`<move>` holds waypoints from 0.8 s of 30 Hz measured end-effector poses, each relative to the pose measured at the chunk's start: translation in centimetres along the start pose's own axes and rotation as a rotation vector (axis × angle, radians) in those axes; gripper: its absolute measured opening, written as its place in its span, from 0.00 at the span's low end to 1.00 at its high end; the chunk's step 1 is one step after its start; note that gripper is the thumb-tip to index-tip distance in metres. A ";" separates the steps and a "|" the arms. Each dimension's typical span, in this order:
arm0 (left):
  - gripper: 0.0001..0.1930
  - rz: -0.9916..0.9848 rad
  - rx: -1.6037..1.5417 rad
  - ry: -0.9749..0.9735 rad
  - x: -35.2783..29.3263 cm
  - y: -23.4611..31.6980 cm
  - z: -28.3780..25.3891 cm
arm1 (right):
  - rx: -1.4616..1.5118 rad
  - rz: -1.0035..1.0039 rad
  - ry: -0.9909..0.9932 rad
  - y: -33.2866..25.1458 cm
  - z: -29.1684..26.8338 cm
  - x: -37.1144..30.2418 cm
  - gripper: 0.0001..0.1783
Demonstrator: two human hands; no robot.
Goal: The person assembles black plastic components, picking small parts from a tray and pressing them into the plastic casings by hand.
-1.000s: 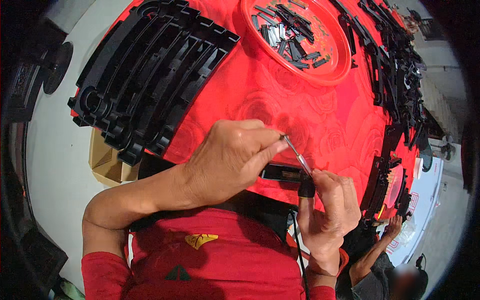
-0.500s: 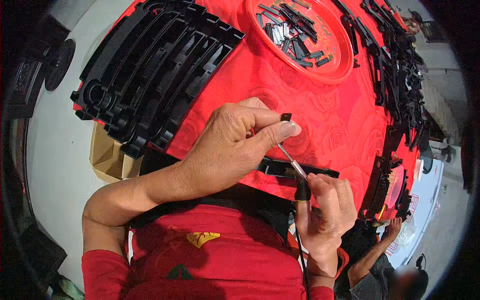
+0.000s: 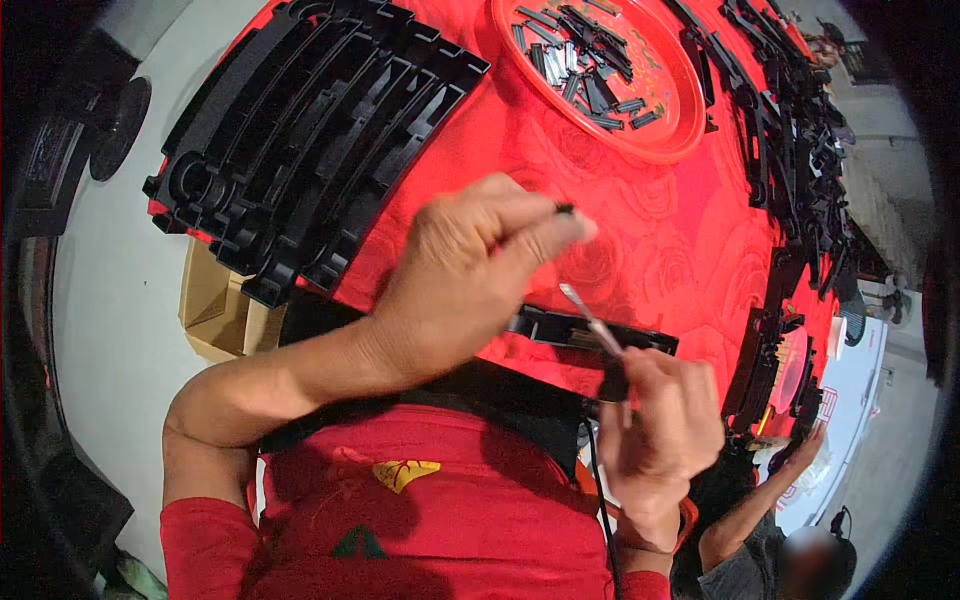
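Observation:
Between the thumb and fingers of my left hand (image 3: 455, 265) is a small black plastic piece (image 3: 564, 208), mostly covered by the fingertips. My right hand (image 3: 665, 420) is wrapped round the dark handle of a corded soldering iron (image 3: 602, 332), whose thin metal tip points up and left, apart from the left hand and the piece. The cord (image 3: 602, 500) runs down past my shirt. Below both hands, a long black plastic part (image 3: 580, 332) lies at the near table edge, partly hidden behind my left hand. The right hand is somewhat blurred.
Long black plastic parts (image 3: 310, 130) lie side by side at the left. A red tray (image 3: 672, 150) of small black pieces stands at the far middle. More black parts (image 3: 800, 130) pile along the right. A cardboard box (image 3: 212, 315) sits lower left; a co-worker's arm (image 3: 755, 505) reaches in lower right.
The soldering iron's tip has come away from the piece in my left hand, moving down and right. My left hand has shifted slightly up, still pinching the piece.

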State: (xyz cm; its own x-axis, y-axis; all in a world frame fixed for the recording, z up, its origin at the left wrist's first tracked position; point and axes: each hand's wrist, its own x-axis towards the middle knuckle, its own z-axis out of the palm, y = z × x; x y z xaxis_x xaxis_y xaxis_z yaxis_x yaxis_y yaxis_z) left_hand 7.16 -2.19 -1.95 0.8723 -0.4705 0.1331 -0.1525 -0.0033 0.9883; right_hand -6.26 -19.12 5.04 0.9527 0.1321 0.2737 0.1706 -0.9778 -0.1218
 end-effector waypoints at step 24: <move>0.13 -0.251 -0.377 -0.287 -1.2 1.0 1.3 | 0.901 0.318 -0.115 2.5 2.3 0.1 0.13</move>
State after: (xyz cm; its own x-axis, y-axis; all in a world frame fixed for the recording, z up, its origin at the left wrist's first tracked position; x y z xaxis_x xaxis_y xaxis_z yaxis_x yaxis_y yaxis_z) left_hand 5.38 -2.82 -1.25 0.6902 -0.7188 -0.0840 0.2675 0.1456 0.9525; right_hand -5.20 -21.21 2.58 0.9984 -0.0554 0.0121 -0.0163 -0.4850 -0.8744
